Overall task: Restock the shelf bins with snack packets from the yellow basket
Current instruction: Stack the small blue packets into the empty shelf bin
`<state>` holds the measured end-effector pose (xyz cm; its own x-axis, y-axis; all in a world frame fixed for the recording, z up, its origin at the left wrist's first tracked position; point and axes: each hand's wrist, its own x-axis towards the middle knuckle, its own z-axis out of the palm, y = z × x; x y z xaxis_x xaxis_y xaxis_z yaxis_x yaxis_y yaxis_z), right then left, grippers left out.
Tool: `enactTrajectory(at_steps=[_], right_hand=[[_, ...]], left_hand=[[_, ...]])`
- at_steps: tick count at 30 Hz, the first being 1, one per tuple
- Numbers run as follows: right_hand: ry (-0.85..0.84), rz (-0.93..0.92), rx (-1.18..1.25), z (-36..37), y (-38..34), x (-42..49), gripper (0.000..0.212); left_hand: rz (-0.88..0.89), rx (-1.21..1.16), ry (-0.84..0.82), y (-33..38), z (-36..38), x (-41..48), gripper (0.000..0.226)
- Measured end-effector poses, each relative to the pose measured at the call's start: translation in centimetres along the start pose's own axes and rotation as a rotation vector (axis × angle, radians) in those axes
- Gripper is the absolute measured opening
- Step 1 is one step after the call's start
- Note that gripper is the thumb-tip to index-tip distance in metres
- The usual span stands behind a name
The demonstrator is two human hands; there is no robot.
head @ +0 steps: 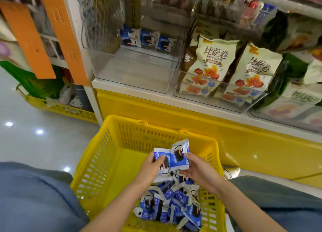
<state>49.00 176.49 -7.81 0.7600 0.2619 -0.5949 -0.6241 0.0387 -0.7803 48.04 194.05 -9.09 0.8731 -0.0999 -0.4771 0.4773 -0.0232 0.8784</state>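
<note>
Packets point(176, 159): blue-white, dark cookie print, small bunch gripped between left hand point(151, 169) and right hand point(196, 170), over yellow basket point(108, 144). Heap point(170, 203) of same in basket's near end. Row point(147, 39) of three at back of clear bin point(139, 74) on shelf point(111, 86).

A cream bag point(211, 57) on the shelf had big Chinese words, 比萨卷, and under them the letters BISAJUAN. The next cream bag point(256, 69) had the same big words and letters. The writing on the blue packets point(171, 159) and on the green and white bag point(304, 94) was too blurry to read.
</note>
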Motion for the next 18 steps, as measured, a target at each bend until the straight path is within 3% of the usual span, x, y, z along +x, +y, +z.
enactTrajectory(at_steps=[5, 11, 15, 18], right_hand=[[0.003, -0.016, 0.039, 1.5, -2.1, -1.2, 0.031], [-0.06, -0.065, -0.213, 4.6, -4.4, -1.8, 0.038], [-0.062, -0.176, -0.41, 6.5, -6.5, -2.3, 0.019], [0.017, -0.253, -0.588, 7.5, -8.8, -2.5, 0.022]], left_hand=[[-0.001, -0.011, 0.165, 2.5, -1.2, -0.7, 0.015], [0.087, -0.053, 0.048, 5.5, -2.2, -2.4, 0.031], [0.186, -0.023, 0.088, 7.9, -3.8, -2.8, 0.017], [0.259, 0.079, 0.142, 9.8, -5.5, -2.5, 0.013]])
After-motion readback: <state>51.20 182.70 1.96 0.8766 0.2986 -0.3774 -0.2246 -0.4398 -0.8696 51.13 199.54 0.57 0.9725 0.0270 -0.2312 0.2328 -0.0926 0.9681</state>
